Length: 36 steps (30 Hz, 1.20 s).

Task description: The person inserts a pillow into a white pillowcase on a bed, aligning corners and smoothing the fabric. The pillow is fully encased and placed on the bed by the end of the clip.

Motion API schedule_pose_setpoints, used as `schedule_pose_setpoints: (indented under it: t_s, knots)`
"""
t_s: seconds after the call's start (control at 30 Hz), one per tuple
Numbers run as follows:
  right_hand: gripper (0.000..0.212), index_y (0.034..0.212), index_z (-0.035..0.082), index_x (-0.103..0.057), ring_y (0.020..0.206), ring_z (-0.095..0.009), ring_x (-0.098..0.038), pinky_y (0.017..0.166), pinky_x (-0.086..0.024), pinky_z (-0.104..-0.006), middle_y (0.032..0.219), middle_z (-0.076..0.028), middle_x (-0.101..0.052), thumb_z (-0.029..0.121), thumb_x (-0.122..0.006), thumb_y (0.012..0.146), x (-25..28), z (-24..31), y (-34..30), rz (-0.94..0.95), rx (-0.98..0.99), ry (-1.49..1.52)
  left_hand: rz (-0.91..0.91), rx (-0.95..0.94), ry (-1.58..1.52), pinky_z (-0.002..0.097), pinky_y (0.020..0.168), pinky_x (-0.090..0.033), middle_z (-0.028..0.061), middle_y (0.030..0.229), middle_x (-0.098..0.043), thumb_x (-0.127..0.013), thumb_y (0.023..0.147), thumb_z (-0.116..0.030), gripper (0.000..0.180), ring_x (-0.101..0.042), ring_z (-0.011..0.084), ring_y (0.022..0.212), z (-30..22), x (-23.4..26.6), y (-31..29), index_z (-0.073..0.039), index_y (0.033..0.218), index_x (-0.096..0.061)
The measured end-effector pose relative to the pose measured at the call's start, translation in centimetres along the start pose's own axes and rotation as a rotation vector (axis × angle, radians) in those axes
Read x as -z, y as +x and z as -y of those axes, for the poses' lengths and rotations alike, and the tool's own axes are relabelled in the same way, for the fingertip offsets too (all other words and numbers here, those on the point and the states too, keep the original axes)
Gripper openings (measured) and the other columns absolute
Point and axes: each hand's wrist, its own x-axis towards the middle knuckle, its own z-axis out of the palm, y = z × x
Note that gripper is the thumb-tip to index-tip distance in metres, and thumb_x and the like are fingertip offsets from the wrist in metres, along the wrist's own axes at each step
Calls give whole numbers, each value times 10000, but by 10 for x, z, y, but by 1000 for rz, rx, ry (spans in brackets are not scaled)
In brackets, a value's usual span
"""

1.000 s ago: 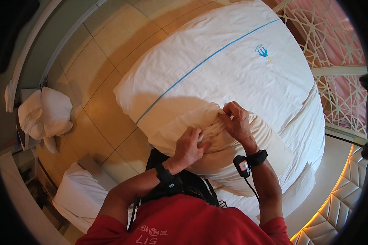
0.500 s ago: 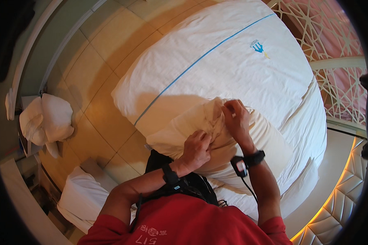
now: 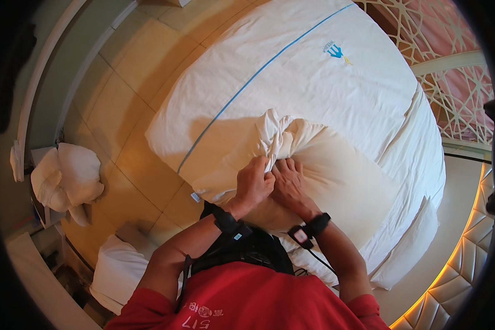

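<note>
A plump cream pillow [image 3: 341, 176] lies on the white duvet [image 3: 291, 82] right before me, with loose, bunched white pillowcase cloth [image 3: 269, 132] at its left end. My left hand [image 3: 256, 179] is closed on a fold of this cloth. Close beside it, my right hand [image 3: 290, 181] rests palm down on the pillow, fingers stretched toward the bunched edge. Its fingertips meet the cloth folds, and I cannot see whether they reach under them. A black band with a small device sits on each wrist.
White bedding bundles [image 3: 66, 176] stand at the left by the wall, with another white heap [image 3: 118, 269] nearer me. Tiled floor [image 3: 132, 132] runs left of the bed. A padded headboard [image 3: 462, 275] curves at lower right; a lattice screen [image 3: 451, 93] stands at far right.
My right hand has come down and left from the cloth's upper edge onto the pillow, beside my left hand. The bunched cloth now stands up higher, and more of the pillow's top shows.
</note>
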Motion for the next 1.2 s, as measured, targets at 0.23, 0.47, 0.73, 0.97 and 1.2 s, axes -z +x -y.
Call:
schedule_pose_setpoints:
  t_s: [0.23,0.47,0.73,0.97,1.2]
  knots:
    - [351,1141,58,-570,1067,-329,-509,865,-396,-446,1120,-157,-555,158,-581,805,2,-5,2,-103,-71,188,18,18,-20,455,698,-493,207,888,-614,-574,720,-15,321,-597,418,812,3,-4,10,-19,1041,-577]
    - [472,1259,3,-522,1081,-376,-558,943,-449,-414,1191,-205,-576,92,-630,808,4,-28,16,-85,-140,294,155,42,2,469,756,-492,235,973,-618,-578,721,-57,404,-597,433,904,-7,-17,9,-12,1123,-575]
    - [727,1340,107,-496,1103,-343,-543,939,-412,-475,1169,-134,-611,281,-772,690,69,-120,38,-284,-213,-63,189,46,-58,455,772,-487,231,994,-601,-594,717,-85,423,-585,434,920,0,-16,12,7,1128,-565]
    - [599,1194,84,-592,1028,-363,-619,879,-483,-457,1059,-174,-669,459,-709,740,79,-146,53,204,-420,288,207,94,-97,417,746,-488,218,969,-608,-632,735,-142,393,-608,392,862,-13,-9,24,15,1088,-562]
    - [366,999,82,-642,1045,-345,-577,876,-462,-469,1063,-153,-616,398,-663,815,66,-71,-12,233,-343,198,248,313,-341,466,846,-462,275,1040,-593,-640,733,-199,510,-569,441,983,-44,-21,18,26,1171,-506]
